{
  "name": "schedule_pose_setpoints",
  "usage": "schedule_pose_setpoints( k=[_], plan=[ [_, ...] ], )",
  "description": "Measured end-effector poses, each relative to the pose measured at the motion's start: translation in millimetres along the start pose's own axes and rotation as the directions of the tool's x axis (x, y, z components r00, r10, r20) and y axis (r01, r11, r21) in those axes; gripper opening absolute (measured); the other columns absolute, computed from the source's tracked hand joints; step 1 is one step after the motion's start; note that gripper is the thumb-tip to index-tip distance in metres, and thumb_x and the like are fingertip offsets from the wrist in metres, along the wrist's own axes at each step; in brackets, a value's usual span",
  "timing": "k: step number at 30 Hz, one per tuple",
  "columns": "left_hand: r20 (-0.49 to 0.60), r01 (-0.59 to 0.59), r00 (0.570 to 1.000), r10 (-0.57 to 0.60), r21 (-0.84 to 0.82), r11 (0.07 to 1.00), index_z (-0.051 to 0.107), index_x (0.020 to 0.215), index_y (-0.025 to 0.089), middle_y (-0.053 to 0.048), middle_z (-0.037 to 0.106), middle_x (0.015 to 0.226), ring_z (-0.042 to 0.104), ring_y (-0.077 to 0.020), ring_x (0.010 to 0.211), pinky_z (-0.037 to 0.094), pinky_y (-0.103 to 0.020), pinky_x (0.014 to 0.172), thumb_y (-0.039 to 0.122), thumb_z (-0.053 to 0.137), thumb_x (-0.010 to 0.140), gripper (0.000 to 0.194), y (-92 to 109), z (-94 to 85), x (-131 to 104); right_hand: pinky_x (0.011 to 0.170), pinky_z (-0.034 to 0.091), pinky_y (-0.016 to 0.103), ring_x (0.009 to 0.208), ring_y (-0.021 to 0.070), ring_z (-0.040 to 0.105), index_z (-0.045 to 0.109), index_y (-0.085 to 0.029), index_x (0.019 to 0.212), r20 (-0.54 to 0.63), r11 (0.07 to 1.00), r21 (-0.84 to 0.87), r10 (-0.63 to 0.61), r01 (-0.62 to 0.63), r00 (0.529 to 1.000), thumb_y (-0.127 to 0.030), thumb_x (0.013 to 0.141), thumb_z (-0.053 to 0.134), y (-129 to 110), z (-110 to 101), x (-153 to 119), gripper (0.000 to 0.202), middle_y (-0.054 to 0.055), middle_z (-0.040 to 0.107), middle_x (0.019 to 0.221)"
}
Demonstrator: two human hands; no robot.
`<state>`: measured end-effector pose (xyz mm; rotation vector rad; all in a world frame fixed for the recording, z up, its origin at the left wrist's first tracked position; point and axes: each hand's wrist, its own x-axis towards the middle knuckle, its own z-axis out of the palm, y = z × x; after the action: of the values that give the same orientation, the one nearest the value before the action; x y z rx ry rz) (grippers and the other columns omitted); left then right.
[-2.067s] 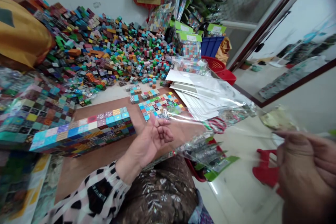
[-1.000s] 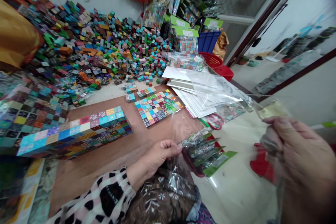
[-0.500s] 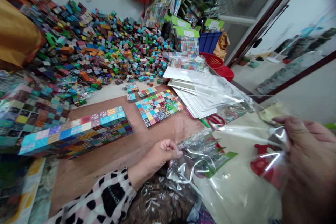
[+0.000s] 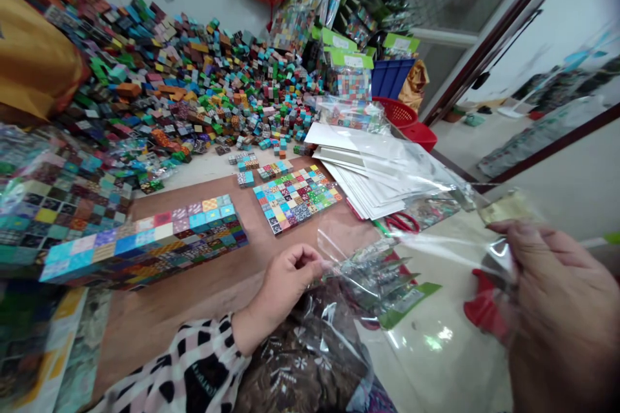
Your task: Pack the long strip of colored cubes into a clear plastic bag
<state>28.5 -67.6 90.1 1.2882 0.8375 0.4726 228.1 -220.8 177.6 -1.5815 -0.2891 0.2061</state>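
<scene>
A clear plastic bag (image 4: pixel 411 258) is stretched between my two hands above my lap. My left hand (image 4: pixel 285 290), in a black-spotted sleeve, pinches its left edge between thumb and fingers. At the right, my right hand (image 4: pixel 562 290) grips the opposite edge, slightly blurred. Through the film show packs with green tops (image 4: pixel 411 303) and a red object (image 4: pixel 484 303). Beyond my left hand, a flat block of patterned cubes (image 4: pixel 296 197) lies on the brown board (image 4: pixel 194 310). Left of it stands a long, upright row of stacked cubes (image 4: pixel 145 245).
A large heap of loose cubes (image 4: pixel 194 90) covers the back of the table. White cards (image 4: pixel 358 187) in plastic lie at centre right, beside red-handled scissors (image 4: pixel 403 222). Behind are a red basket (image 4: pixel 397 111) and a blue crate (image 4: pixel 390 77). Bagged cube packs (image 4: pixel 351 80) stand nearby.
My right hand has moved a little to the left with the bag's edge. The left hand stays pinched on the bag, shifted slightly. The view has turned slightly.
</scene>
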Motion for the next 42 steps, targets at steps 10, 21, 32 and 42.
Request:
schedule_pose_setpoints(
  k=[10,21,32,42],
  plan=[
    [0.255,0.272,0.953,-0.163,-0.487,0.83,0.065,0.096,0.015,-0.009,0.071,0.088,0.067,-0.0174,0.075,0.051,-0.031,0.072,0.058,0.062,0.078,0.046,2.6,-1.8,-1.4,0.035,0.027,0.018,0.045,0.0081,0.037,0.069,-0.023,0.084,0.077,0.998,0.06,0.004,-0.009,0.997,-0.041,0.074,0.076,2.1,6.0,-1.2,0.022,-0.003,0.047,0.058],
    [0.271,0.174,0.962,-0.039,-0.495,0.851,0.062,0.069,0.016,-0.007,0.07,0.107,0.066,-0.0186,0.094,0.047,-0.033,0.087,0.032,0.074,0.074,0.02,14.8,-9.7,-8.6,0.034,0.018,0.019,0.038,0.0075,0.028,0.066,-0.019,0.08,0.124,1.0,-0.013,-0.025,0.027,0.992,-0.043,0.077,0.072,11.8,1.7,14.5,0.024,-0.005,0.036,0.042],
    [0.601,0.407,0.773,-0.204,-0.223,0.886,0.068,0.081,0.013,-0.012,0.074,0.091,0.07,-0.0158,0.078,0.052,-0.026,0.071,0.048,0.066,0.079,0.035,8.3,-12.0,-10.3,0.035,0.019,0.02,0.039,0.0084,0.029,0.066,-0.02,0.082,0.16,0.999,-0.017,-0.034,0.038,0.987,-0.045,0.076,0.072,8.5,11.4,12.3,0.027,-0.006,0.036,0.042],
    [0.802,0.599,0.567,-0.19,-0.242,0.763,0.057,0.114,0.026,-0.011,0.073,0.102,0.072,-0.0249,0.084,0.056,-0.035,0.07,0.057,0.062,0.08,0.047,11.2,-15.2,-18.3,0.033,0.019,0.02,0.042,0.0093,0.032,0.067,-0.019,0.084,0.021,0.984,-0.016,-0.177,0.177,0.984,-0.038,0.077,0.072,-5.3,14.5,0.4,0.021,-0.004,0.04,0.048]
  ],
)
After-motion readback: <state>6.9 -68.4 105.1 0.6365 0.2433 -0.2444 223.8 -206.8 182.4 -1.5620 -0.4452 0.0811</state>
